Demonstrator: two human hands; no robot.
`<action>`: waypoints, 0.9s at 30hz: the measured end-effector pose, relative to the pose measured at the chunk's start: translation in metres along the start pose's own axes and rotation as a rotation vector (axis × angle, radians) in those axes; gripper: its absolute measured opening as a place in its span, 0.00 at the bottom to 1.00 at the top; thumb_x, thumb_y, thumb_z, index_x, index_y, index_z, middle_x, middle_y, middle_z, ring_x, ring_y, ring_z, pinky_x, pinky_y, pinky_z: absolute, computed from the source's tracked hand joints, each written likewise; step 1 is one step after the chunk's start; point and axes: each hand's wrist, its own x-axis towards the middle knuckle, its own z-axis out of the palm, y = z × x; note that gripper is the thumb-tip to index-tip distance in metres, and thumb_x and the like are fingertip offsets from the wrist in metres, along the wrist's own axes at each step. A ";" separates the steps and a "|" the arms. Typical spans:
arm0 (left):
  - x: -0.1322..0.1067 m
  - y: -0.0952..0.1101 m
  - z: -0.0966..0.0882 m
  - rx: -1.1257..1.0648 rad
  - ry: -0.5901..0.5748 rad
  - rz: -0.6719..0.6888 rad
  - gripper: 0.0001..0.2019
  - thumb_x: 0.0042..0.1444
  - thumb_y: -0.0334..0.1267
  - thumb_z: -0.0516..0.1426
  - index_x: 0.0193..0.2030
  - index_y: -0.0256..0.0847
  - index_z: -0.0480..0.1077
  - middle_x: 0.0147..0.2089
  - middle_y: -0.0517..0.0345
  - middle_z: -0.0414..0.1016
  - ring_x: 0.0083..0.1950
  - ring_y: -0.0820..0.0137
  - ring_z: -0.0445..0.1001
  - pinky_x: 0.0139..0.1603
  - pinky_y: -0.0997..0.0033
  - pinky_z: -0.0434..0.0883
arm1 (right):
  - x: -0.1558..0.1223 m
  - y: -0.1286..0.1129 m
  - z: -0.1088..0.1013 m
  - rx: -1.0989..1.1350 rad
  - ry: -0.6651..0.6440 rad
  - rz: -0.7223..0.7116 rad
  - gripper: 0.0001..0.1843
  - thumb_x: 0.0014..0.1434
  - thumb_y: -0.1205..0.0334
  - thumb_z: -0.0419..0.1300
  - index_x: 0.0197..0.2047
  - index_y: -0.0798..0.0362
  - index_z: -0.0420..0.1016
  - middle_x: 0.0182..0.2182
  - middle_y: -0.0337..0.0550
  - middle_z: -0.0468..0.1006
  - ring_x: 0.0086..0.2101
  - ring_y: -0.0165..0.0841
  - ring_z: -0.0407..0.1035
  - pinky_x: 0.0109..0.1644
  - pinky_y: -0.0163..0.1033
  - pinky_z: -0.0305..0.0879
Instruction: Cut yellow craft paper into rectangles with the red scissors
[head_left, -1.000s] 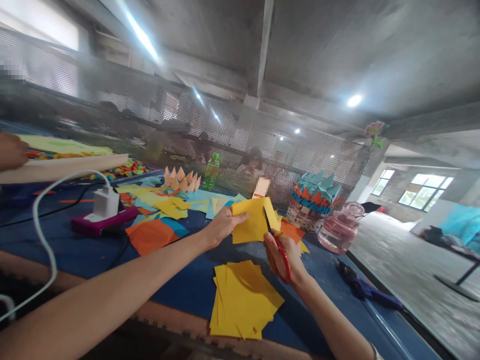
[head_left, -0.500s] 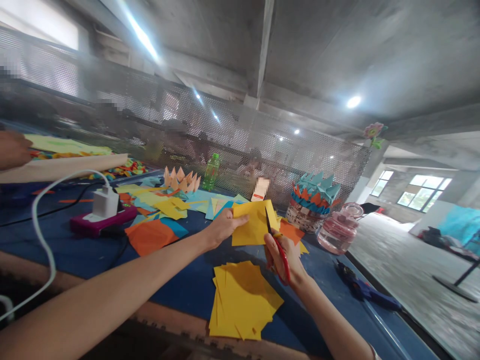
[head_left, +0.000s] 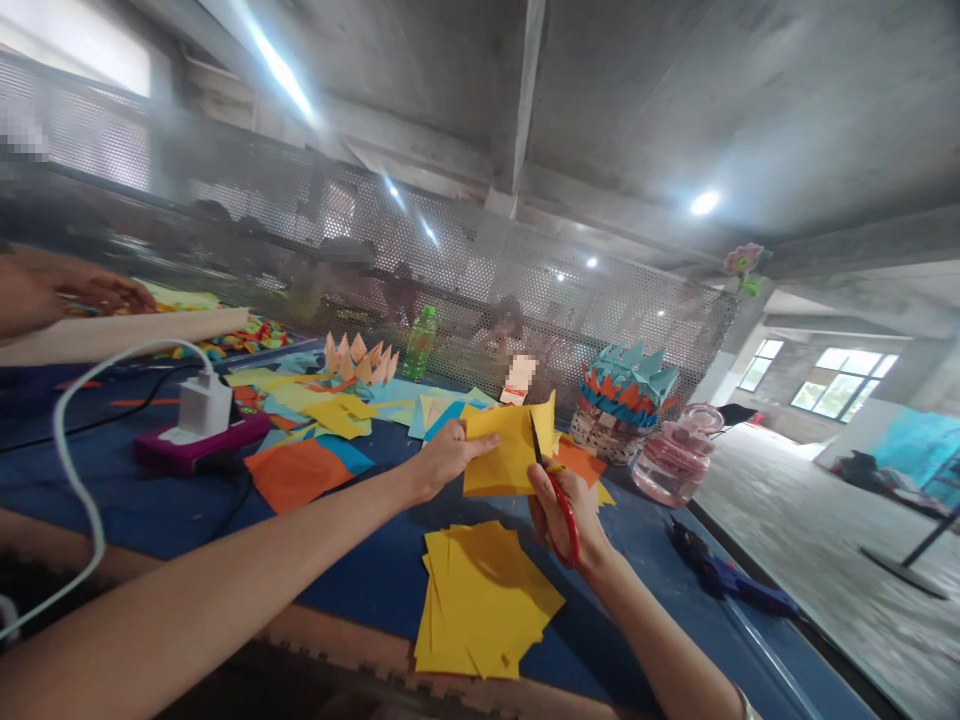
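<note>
My left hand pinches the left edge of a yellow paper sheet held up over the blue table. My right hand grips red-handled scissors, whose blades run up through the sheet near its right side. The strip right of the blades bends away. A pile of cut yellow squares lies on the table just below both hands.
Orange, yellow and blue papers litter the table's middle. A white charger on a magenta box trails a cable at left. A woven basket of paper points, a pink glass jar, a green bottle and another person's hand are around.
The scissors have cut further up the sheet and its right strip has lifted away. The other person's hand at far left has reached further in over the papers.
</note>
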 end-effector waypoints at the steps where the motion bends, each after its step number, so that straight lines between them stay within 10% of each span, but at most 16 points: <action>1: 0.000 0.000 0.000 0.003 0.000 0.001 0.19 0.38 0.43 0.66 0.38 0.37 0.76 0.37 0.52 0.79 0.37 0.62 0.77 0.42 0.65 0.70 | 0.000 0.000 0.000 0.012 -0.003 0.007 0.28 0.58 0.36 0.45 0.19 0.50 0.59 0.06 0.34 0.61 0.09 0.26 0.56 0.13 0.31 0.51; 27: 0.001 -0.003 -0.003 0.052 -0.046 0.021 0.20 0.44 0.43 0.64 0.44 0.37 0.74 0.40 0.53 0.79 0.39 0.63 0.76 0.41 0.67 0.70 | 0.002 0.008 0.001 -0.039 -0.020 -0.038 0.30 0.57 0.35 0.44 0.19 0.51 0.60 0.11 0.37 0.65 0.12 0.27 0.64 0.15 0.29 0.57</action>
